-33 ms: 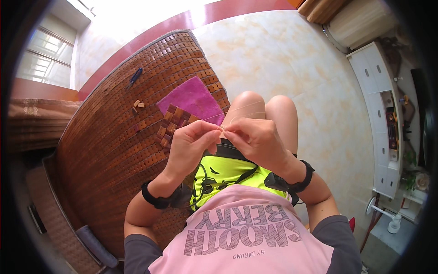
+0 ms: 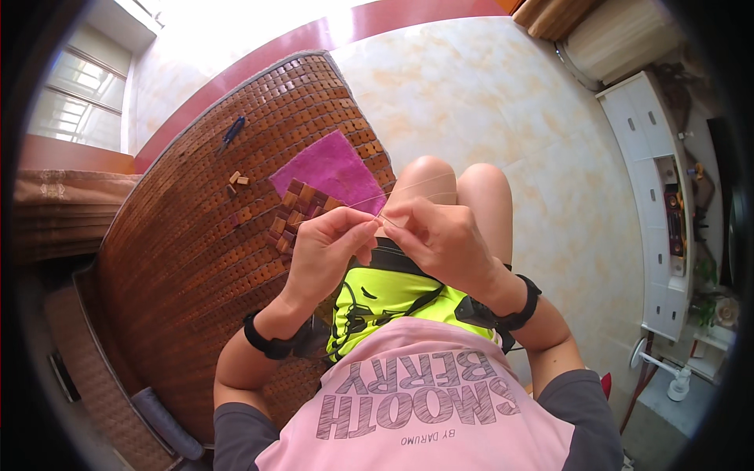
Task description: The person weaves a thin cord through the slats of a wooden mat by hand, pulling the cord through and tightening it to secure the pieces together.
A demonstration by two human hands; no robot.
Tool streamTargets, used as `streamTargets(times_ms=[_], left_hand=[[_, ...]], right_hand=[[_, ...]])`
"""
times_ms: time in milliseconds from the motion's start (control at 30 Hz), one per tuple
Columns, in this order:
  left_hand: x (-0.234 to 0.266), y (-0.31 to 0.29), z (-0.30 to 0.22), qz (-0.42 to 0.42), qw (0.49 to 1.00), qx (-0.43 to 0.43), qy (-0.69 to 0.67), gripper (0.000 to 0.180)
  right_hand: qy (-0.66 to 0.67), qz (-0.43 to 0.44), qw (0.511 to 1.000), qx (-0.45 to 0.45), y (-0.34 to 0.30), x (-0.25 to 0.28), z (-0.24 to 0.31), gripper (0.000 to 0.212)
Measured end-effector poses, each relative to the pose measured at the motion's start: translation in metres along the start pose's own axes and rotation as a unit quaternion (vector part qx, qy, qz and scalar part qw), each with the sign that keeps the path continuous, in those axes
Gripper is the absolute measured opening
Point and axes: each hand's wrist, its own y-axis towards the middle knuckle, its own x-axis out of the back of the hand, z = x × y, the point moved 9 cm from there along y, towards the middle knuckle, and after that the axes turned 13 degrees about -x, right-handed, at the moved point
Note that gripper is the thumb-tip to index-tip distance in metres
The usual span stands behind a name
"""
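Over my lap my two hands meet at the fingertips, working a thin, pale thread [image 2: 420, 184]. My left hand [image 2: 326, 239] pinches it between thumb and index finger. Beside it, my right hand [image 2: 448, 235] has thumb and index finger curled close around the same thread. Fine loops of thread arc across my thighs. To the left of my left hand lies a woven-looking piece of small wooden blocks [image 2: 294, 206], in light and dark brown, partly on a magenta cloth [image 2: 334, 165]. The thread seems to run toward that piece; where it attaches is too fine to tell.
A brown tile mat [image 2: 196, 212] covers the seat on my left. On it rest several loose wooden blocks [image 2: 241, 180] and a blue-handled tool [image 2: 232, 130]. A white cabinet [image 2: 648, 188] stands far right, above a white fan-like object [image 2: 677, 383].
The fingertips of my right hand have parted slightly and shifted a little against my left fingertips. Everything else stays in place.
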Motion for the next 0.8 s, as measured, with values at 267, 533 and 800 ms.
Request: streamTargets(times_ms=[267, 533, 800], left_hand=[[0.006, -0.001, 0.004, -0.023, 0.997, 0.021, -0.069, 0.015], [0.010, -0.007, 0.002, -0.006, 1.000, 0.019, -0.010, 0.015], [0.017, -0.010, 0.004, 0.022, 0.991, 0.041, -0.122, 0.012]], right_hand=[[0.386, 0.254, 0.853, -0.243, 0.003, -0.034, -0.045, 0.033], [0.151, 0.162, 0.968, -0.116, 0.012, -0.012, -0.031, 0.013], [0.185, 0.232, 0.945, -0.135, 0.013, -0.018, -0.043, 0.011]])
